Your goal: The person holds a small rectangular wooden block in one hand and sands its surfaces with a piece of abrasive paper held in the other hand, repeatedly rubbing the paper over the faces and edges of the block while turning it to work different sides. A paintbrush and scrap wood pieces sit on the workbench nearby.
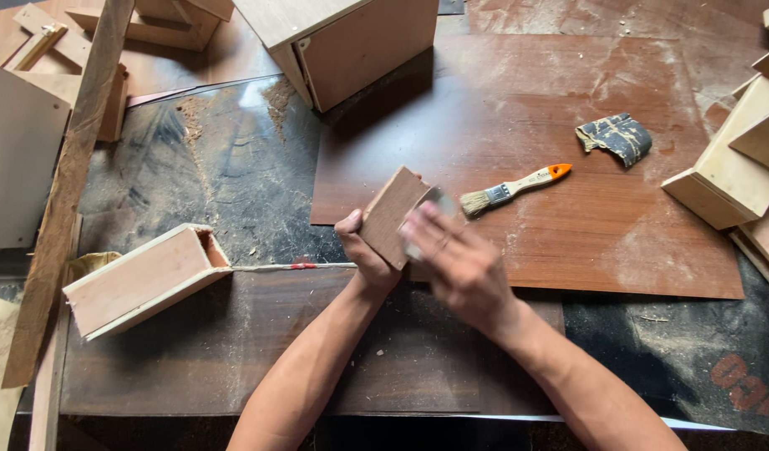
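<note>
Wood piece (390,215) between both hands' curled fingers (434,238)

Browns and pale wood on a dusty counter

The small board (390,215) is reddish brown; the paintbrush (513,188) has a cream handle, orange tip and pale bristles; the crumpled sandpaper (616,136) is black and tan; the near-left box (144,279) is pale wood.
</note>
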